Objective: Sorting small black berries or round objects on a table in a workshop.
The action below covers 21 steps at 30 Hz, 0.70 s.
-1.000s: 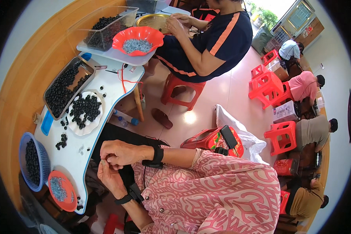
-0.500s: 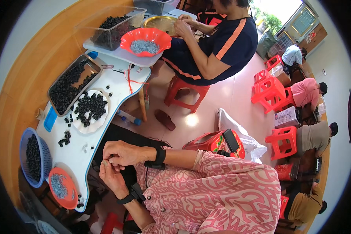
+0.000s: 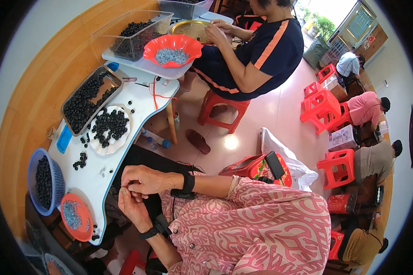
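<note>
The left fingers [image 3: 124, 200] meet the right fingers [image 3: 129, 173], apart from black pieces [image 3: 80, 161]; their grip I cannot tell.

We are seeing wood panelling [image 3: 27, 91] running along the left of the white table [image 3: 89, 181]. Right of the table, pale floor tiles [image 3: 257, 114] are catching a bright glare [image 3: 231, 143]. Well right of the table, red stools [image 3: 337, 161] are standing near a white wall [image 3: 404, 91], and daylight is entering through an opening [image 3: 326, 8].
</note>
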### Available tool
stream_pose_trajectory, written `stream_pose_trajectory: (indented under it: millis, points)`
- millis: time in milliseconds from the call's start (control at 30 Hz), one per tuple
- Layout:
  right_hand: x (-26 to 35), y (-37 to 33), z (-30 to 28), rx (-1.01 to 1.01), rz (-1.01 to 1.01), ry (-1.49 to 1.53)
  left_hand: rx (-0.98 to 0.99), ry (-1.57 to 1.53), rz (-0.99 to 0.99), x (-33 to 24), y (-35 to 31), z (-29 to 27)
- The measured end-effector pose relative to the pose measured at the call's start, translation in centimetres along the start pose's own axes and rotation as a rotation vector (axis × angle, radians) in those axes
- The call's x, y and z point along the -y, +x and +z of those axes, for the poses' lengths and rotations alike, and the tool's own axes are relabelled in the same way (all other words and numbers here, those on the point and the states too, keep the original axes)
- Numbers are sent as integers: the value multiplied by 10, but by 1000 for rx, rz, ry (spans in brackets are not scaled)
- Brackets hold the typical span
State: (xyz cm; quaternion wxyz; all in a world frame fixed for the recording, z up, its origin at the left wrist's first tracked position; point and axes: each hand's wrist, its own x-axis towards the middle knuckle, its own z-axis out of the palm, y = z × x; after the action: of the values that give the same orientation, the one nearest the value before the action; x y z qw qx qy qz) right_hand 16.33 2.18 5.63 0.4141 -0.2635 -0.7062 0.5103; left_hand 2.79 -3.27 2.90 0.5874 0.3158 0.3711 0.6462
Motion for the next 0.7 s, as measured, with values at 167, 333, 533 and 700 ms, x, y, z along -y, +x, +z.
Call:
stream_pose_trajectory:
  millis: [167, 333, 533, 700]
  points:
    - [0, -3, -2, -8, 25, 62, -22, -41, 17, 7, 1, 1]
    - [5, -5, -6, -15, 80, 71, -5, -48, -50, 4, -1, 4]
    - [-12, -5, 1, -80, -62, -20, 69, -153, -96, 6, -1, -5]
    - [-19, -3, 0, -148, -209, -127, 73, -187, -102, 5, 3, -1]
